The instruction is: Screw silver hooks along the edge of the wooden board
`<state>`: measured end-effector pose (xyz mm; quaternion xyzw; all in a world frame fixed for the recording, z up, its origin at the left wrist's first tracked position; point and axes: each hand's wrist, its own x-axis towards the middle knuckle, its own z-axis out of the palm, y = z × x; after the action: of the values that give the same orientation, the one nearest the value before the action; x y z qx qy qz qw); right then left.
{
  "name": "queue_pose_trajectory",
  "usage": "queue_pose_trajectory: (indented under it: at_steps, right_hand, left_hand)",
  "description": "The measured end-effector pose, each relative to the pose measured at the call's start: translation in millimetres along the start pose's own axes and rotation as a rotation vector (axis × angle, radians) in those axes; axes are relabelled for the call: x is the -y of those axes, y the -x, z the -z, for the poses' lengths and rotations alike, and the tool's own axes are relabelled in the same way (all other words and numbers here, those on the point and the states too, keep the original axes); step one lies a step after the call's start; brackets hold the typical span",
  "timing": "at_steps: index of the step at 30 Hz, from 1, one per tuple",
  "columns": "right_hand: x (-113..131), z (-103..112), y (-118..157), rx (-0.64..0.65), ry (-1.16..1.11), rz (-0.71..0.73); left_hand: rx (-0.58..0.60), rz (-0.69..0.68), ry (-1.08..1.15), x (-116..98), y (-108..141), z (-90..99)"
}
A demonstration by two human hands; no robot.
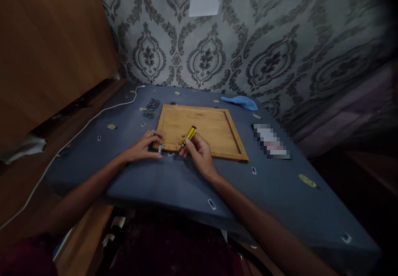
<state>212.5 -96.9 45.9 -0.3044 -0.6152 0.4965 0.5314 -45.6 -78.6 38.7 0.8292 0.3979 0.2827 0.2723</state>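
Observation:
A framed wooden panel (199, 122), looking like a cabinet door, lies flat on the cloth-covered table. At its near left corner sits a small metal piece (161, 148) that looks like a hinge. My left hand (145, 145) curls around that corner, fingers above and thumb at the front edge, gripping the metal piece between them. Pinched in my right hand (199, 151) is a yellow and black screwdriver (189, 135), tilted with its handle end up. It is over the panel's near edge; its tip is too dark to make out.
Coiled dark cables (151, 108) lie left of the panel, and a white cord (102, 111) runs along the table's left side. A blue cloth (241, 101) is at the back right. A blurred-out flat item (271, 141) lies right. Wooden furniture (56, 52) stands left, a patterned wall behind.

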Motion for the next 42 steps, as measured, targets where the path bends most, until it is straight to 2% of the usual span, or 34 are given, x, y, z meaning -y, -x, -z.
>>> queue_pose_trajectory:
  at_steps: [4,7,11,15,23,31,34,38,42]
  right_hand:
    - [5.1,5.6,2.4,0.001,0.019,-0.052]
    - [8.0,11.0,3.1,-0.006,0.031,-0.102]
    - [6.3,17.7,1.4,-0.037,0.023,-0.157]
    - [2.9,22.8,-1.1,-0.076,0.006,-0.210]
    - [4.9,23.2,-3.7,-0.082,-0.023,-0.248]
    - [6.6,20.5,-7.6,-0.127,-0.039,-0.220]
    - [16.0,12.9,-15.2,-0.142,-0.016,-0.159]
    - [31.5,-5.4,-29.4,-0.094,0.039,-0.025]
    - [32.2,-23.4,-40.6,-0.047,0.060,0.046]
  left_hand:
    - [0.020,0.031,0.070,4.0,-11.7,14.2]
    - [-0.049,0.090,0.077,15.7,-33.1,20.5]
    - [-0.188,0.136,-0.020,32.7,-65.9,7.8]
    - [-0.255,0.131,-0.116,40.1,-82.1,-11.0]
    - [-0.255,0.140,-0.208,43.2,-84.8,-14.8]
    - [-0.224,0.099,-0.241,21.4,-68.9,-25.2]
    - [-0.226,0.105,-0.250,18.2,-65.2,-28.1]
    - [-0.238,0.119,-0.259,17.5,-65.6,-29.2]
    - [-0.252,0.124,-0.263,16.2,-66.5,-31.2]
